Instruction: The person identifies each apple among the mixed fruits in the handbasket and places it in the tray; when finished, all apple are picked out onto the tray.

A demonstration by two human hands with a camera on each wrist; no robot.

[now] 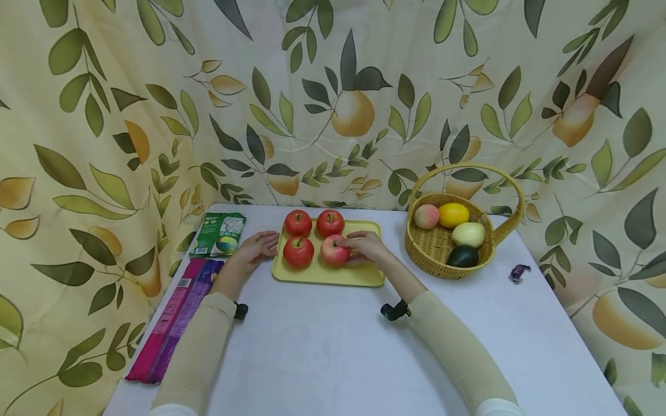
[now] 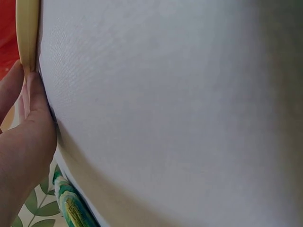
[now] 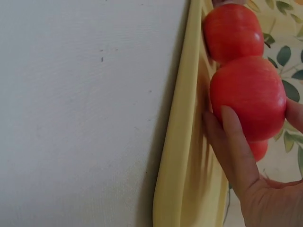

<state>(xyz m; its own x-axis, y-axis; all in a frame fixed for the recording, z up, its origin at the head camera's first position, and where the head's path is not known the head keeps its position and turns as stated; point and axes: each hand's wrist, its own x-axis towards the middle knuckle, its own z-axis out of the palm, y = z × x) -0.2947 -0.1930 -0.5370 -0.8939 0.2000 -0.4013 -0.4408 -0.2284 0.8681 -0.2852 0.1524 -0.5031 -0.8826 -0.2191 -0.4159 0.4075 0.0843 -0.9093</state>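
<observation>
My right hand holds a pinkish-red apple from its right side, thumb and fingers spread around it, over the yellow tray. Three deeper red round fruits with short stems share the tray: one front left, one back left and one back right. At the tray's left edge is my left hand, its fingers extended and the fingertips right at the rim. The left wrist view shows these fingertips against the tray's rim.
A wicker basket with a tall handle stands to the right, holding a peach-like fruit, a lemon and other produce. Nearby lies a small purple wrapped piece. A green packet and a long pink-purple package line the table's left edge.
</observation>
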